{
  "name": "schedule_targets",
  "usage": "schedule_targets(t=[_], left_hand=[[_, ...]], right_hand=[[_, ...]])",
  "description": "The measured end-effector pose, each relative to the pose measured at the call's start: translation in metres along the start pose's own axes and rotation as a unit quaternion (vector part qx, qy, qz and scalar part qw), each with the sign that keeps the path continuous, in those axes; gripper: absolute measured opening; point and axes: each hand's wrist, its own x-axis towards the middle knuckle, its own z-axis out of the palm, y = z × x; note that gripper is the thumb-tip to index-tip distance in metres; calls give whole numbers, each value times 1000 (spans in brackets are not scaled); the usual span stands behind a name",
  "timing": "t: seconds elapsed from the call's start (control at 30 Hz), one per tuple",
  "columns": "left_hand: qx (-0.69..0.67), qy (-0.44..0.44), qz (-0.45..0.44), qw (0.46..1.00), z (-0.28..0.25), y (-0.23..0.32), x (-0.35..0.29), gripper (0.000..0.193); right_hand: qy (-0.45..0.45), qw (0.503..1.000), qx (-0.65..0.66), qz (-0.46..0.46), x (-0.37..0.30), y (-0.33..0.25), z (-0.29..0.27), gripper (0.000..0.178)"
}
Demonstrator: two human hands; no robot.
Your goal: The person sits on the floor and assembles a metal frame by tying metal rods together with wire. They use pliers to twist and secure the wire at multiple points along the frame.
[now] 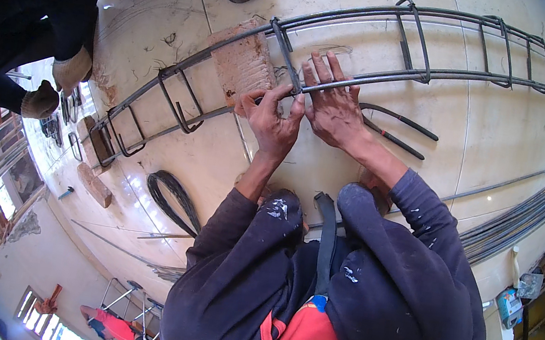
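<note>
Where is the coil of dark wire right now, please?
In the head view, the coil lies on the floor toward the left, between the person's left sleeve and a small brick, below the rebar frame.

The floor (509,146) is pale, with large shiny tiles and dark joint lines; on it lie a rough reddish brick (238,62), a smaller brick (94,185) toward the left, a loop of dark wire (181,192), scattered wire scraps (169,38), dark-handled pliers (403,144) and a long bundle of metal rods (529,210) at the right
</note>
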Motion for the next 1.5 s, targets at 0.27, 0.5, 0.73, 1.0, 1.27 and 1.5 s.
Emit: schedule_targets(t=[0.27,0.5,0.73,1.0,1.27,1.5], left_hand=[[-14,1,-7,1000,-1,2,1,28],[-10,-10,-4,1000,-2,2,1,25],[3,-39,4,999,-6,1,-1,25],[-16,-34,16,999,-4,-1,1,24],[-75,-28,14,997,-1,-3,1,23],[-116,9,23,993,-2,-4,2,21]], right_hand=[[28,985,118,-121,9,37,-5,32],[128,968,181,-117,4,33,-6,20],[153,972,166,-71,-17,10,-14,29],[81,953,286,57,-15,-18,-21,27],[-28,979,183,86,-6,-26,-77,23],[-123,961,204,139,4,-41,-96,23]])
